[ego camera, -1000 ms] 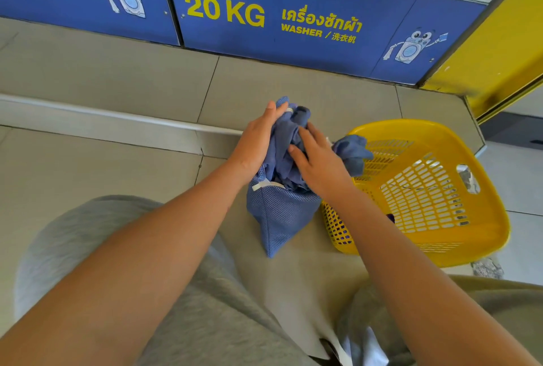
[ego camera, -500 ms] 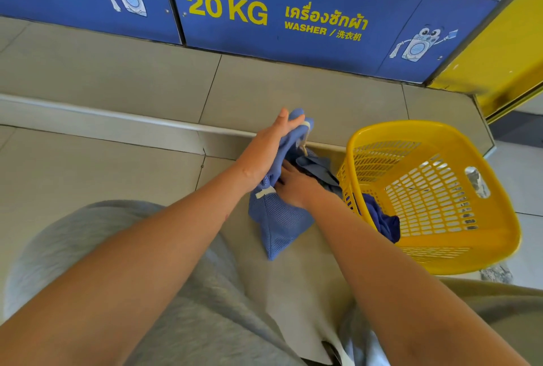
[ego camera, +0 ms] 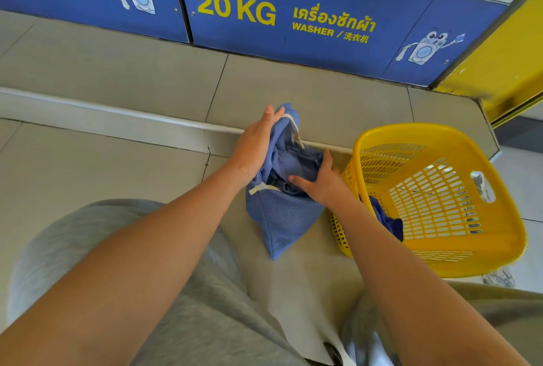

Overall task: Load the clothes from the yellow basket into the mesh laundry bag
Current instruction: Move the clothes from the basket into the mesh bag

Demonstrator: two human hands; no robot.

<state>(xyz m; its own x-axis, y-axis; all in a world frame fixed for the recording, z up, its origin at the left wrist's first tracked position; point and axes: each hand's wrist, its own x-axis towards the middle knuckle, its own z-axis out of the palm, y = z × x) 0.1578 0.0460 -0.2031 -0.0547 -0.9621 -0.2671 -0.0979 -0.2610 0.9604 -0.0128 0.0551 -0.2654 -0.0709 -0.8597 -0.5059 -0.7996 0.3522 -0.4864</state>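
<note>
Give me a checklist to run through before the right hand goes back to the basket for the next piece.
1. Bag mouth held open: ok. The left hand grips the upper edge of the mesh laundry bag.
2. Current garment inside: ok, mostly. The light blue garment sits in the opening under the right hand; whether any cloth hangs outside cannot be told.
3. Right hand free to withdraw: cannot tell. It presses on the cloth; whether it grips the cloth is unclear.
4. Clothes left to load: not ok, one dark blue piece lies in the yellow basket.
5. Basket beside the bag: ok.
</note>
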